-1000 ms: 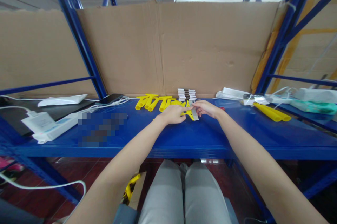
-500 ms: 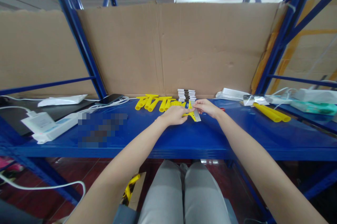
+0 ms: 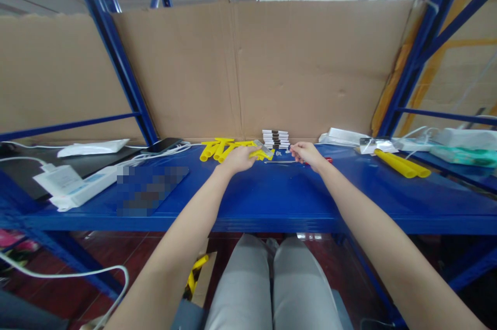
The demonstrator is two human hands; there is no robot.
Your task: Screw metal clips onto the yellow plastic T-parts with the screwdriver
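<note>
My left hand [image 3: 237,159] is closed around a yellow plastic scraper part with a flat greyish blade [image 3: 264,149], held low over the blue shelf, blade end pointing right. My right hand [image 3: 306,154] is closed in a pinch above the shelf; what sits between its fingertips is too small to make out. Small metal bits [image 3: 278,153] lie between the hands. Under my right hand lies a screwdriver [image 3: 280,162] with a red handle, its shaft pointing left. Behind stands a stack of small white packs with dark bands [image 3: 275,138].
Several yellow T-shaped handles [image 3: 212,150] lie left of my left hand. Two yellow tubes [image 3: 402,164] rest at the right, near white packages [image 3: 344,137]. A power strip [image 3: 83,190] and phone [image 3: 165,145] are at the left. Cardboard [image 3: 310,71] walls the back.
My left hand has moved left with the yellow scraper part, turning its blade sideways. My right hand has come off the part and shifted slightly right. The screwdriver is now uncovered.
</note>
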